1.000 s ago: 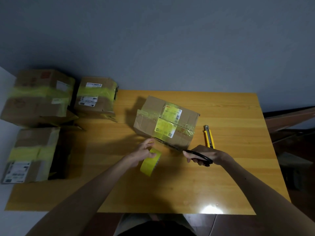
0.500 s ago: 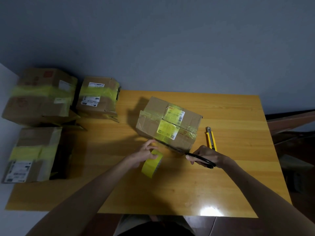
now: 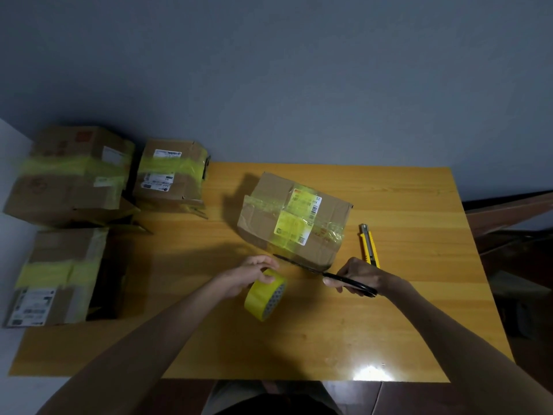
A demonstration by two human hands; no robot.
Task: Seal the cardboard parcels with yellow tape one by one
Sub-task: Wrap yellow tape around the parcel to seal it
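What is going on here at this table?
A person is sealing cardboard parcels. The left hand grips a yellow tape roll, and the right hand holds black scissors, blades pointing towards the roll along the near edge of the middle parcel, already taped. At the left sit a large taped parcel, a smaller taped parcel beside it and a near taped parcel. A yellow utility knife lies right of the middle parcel.
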